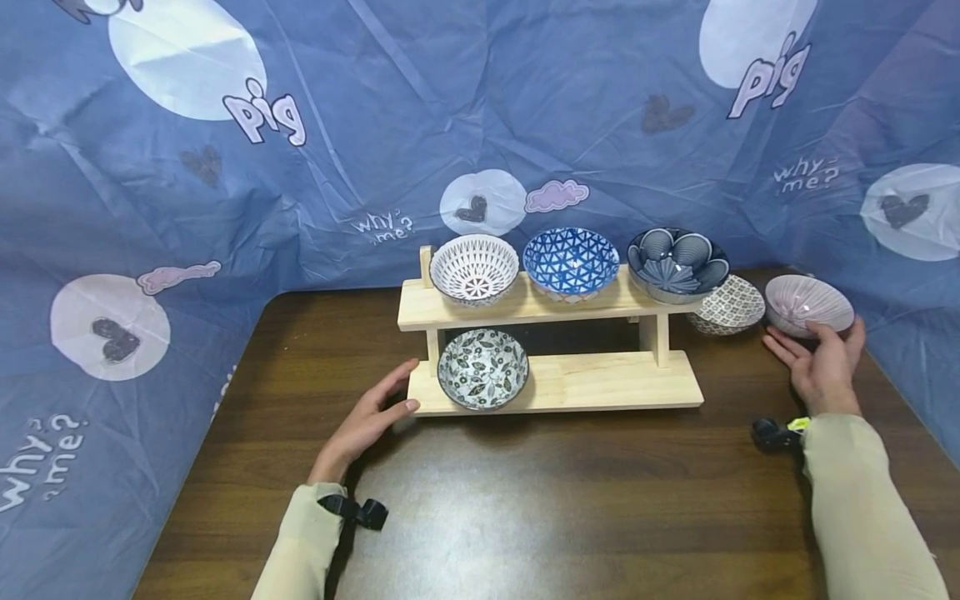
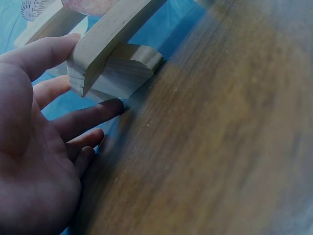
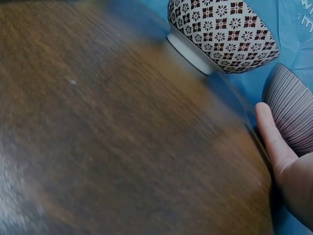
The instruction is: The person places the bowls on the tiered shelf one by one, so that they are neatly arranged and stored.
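My left hand touches the left end of a two-tier wooden stand, its fingers fairly straight and spread around the lower board's end. In the left wrist view, the fingertips meet the board. At the far right, my right hand holds a pale purple striped bowl, with a digit over the near rim and another finger along its outside. Beside that bowl, a brown-and-white patterned bowl stands on the table. A leaf-patterned bowl sits on the lower tier, at its left.
The upper tier carries a white bowl with dark strokes, a blue triangle-patterned bowl and a dark blue bowl. A brown wooden table lies beneath everything. Blue printed cloth hangs behind and at the sides.
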`<state>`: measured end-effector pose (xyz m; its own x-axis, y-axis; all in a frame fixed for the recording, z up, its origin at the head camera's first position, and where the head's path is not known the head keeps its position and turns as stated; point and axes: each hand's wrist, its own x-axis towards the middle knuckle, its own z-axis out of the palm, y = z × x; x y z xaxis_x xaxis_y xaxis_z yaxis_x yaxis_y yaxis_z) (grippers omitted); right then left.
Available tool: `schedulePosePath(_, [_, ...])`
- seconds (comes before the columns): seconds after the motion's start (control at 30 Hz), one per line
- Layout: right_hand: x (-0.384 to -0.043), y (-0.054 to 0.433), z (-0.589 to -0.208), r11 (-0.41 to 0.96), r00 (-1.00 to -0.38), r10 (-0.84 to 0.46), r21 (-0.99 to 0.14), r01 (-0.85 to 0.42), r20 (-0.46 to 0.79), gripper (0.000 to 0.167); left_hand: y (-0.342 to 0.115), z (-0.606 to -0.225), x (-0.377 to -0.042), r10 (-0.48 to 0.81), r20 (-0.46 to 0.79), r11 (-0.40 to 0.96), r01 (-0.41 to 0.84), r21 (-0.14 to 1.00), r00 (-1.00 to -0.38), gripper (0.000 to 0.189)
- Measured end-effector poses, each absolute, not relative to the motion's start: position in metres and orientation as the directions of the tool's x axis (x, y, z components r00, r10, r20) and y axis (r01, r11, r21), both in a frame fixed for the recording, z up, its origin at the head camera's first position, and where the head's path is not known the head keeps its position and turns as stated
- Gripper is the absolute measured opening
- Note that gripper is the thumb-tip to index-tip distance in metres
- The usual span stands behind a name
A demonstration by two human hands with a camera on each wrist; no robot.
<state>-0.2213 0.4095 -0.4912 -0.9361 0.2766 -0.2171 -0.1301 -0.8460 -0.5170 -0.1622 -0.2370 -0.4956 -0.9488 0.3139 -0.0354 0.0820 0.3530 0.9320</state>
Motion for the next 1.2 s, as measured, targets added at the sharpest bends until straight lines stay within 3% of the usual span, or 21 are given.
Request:
schedulePosePath(0.13, [-0.222,0.409,-0.493,-0.857,-0.932,0.295,-0.489,-0.162,-0.209,0.095,-0.237,-0.496,-0.162,0.315,-0.036,0.353,0.082,0.932,-0.948,0.064])
schedulePosePath(0.43, [-0.222,0.409,-0.496,-0.853,-0.908,0.376,-0.452,-0.260,-0.188,0.098,-0.237,-0.497,-0.162,0.317,-0.035,0.350,0.083,0.933,-0.948,0.064])
schedulePosePath(1.2, [-0.208,0.411,-0.490,-0.856,-0.896,0.396,-0.432,-0.282,-0.200,0.095,-0.237,-0.495,-0.161,0.320,-0.021,0.343,0.096,0.934,-0.947,0.064])
